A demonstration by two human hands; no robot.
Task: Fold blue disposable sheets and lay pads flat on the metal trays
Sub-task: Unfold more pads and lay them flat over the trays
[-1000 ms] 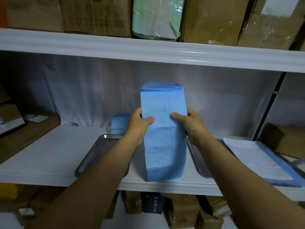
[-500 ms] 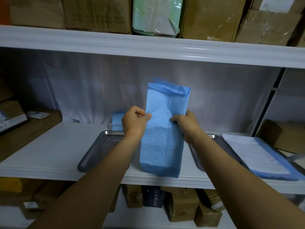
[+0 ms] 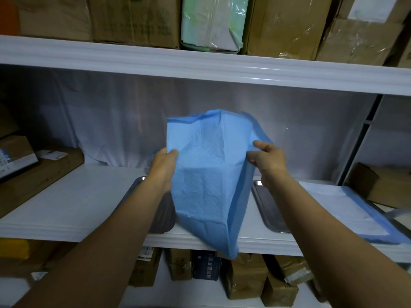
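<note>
I hold a blue disposable sheet (image 3: 209, 174) upright above the white shelf (image 3: 73, 203), its lower end hanging past the shelf's front edge. My left hand (image 3: 163, 167) pinches its left edge. My right hand (image 3: 266, 161) grips the right edge, with the sheet spread wider between the two. Below and behind it lie two metal trays: the left tray (image 3: 161, 216) is mostly hidden by my forearm and the sheet, the right tray (image 3: 269, 210) carries a white pad with a blue border (image 3: 347, 210) lying flat.
Cardboard boxes (image 3: 287, 25) line the upper shelf. A long brown box (image 3: 42, 176) lies at the shelf's left end, another box (image 3: 382, 185) at the far right. More boxes (image 3: 244, 278) stand under the shelf. White plastic covers the back wall.
The sheet was a narrow folded strip between my hands; now my hands have moved apart and it has opened wider, billowing at the top and dropping lower.
</note>
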